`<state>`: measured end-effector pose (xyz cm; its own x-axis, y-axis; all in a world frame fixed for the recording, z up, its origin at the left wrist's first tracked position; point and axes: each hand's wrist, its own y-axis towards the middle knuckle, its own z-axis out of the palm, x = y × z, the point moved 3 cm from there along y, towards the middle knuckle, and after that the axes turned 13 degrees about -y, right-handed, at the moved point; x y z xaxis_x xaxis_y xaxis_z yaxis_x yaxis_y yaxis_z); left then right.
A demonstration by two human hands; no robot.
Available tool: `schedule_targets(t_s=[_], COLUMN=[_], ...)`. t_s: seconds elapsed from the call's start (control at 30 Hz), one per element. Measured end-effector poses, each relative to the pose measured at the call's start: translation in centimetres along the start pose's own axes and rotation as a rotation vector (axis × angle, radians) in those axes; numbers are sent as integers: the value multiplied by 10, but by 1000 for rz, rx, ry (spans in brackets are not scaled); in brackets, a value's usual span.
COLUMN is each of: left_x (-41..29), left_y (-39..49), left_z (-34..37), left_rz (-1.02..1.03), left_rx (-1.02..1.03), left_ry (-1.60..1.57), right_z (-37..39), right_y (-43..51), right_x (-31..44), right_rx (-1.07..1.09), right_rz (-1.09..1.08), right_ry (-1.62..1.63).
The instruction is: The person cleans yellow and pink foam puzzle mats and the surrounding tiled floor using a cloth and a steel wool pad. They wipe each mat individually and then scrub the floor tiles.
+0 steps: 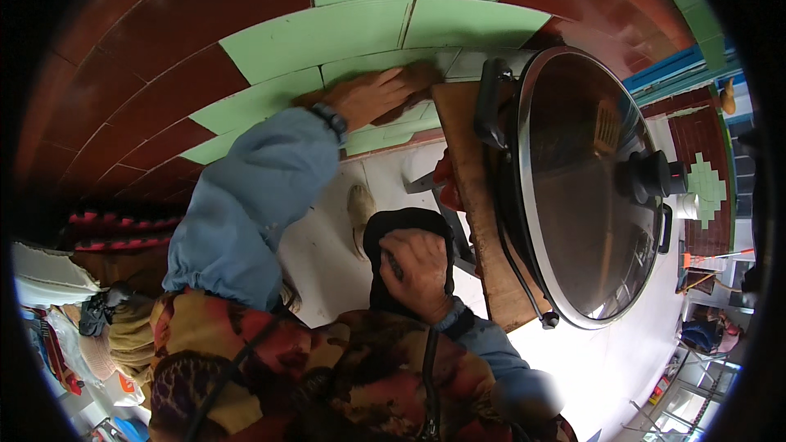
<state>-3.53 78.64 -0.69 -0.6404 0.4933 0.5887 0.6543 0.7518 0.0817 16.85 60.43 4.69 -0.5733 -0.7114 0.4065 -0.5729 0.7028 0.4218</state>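
Near the top middle, my left hand point(371, 95), with a dark watch on its wrist, presses a brown cloth point(424, 77) against green wall tiles point(362, 21). The cloth lies partly under the fingers. My right hand point(417, 270) rests with bent fingers on my black-clad knee point(393, 224). A small dark ridged thing point(393, 265) shows beside its thumb; whether the hand grips it is unclear. Both forearms have light blue sleeves. Right of the hands, a large electric pan with a glass lid point(577, 196) stands on a wooden board point(473, 196).
The pan's black side handle point(489, 104) points towards the wall, and a black cable point(516, 258) hangs along its side. Under the board are a dark metal leg point(420, 184) and something red point(448, 181). Clothes and bags point(110, 344) lie at the lower left.
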Motion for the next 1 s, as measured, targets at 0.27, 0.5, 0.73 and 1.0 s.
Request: schedule_targets(t_s=[0.27, 0.5, 0.73, 1.0], left_x=[-9, 76, 145, 29], left_y=[-147, -179, -78, -19], left_z=[38, -84, -183, -41], left_rz=[32, -411, -673, -84], left_rx=[226, 53, -824, -41], left_ry=[-144, -121, -95, -22], right_z=[2, 2, 10, 16], right_y=[4, -2, -2, 9], right_x=[4, 8, 17, 26], right_rx=[-28, -33, 6, 72], right_rz=[-28, -31, -72, -74], right_ry=[32, 20, -9, -5])
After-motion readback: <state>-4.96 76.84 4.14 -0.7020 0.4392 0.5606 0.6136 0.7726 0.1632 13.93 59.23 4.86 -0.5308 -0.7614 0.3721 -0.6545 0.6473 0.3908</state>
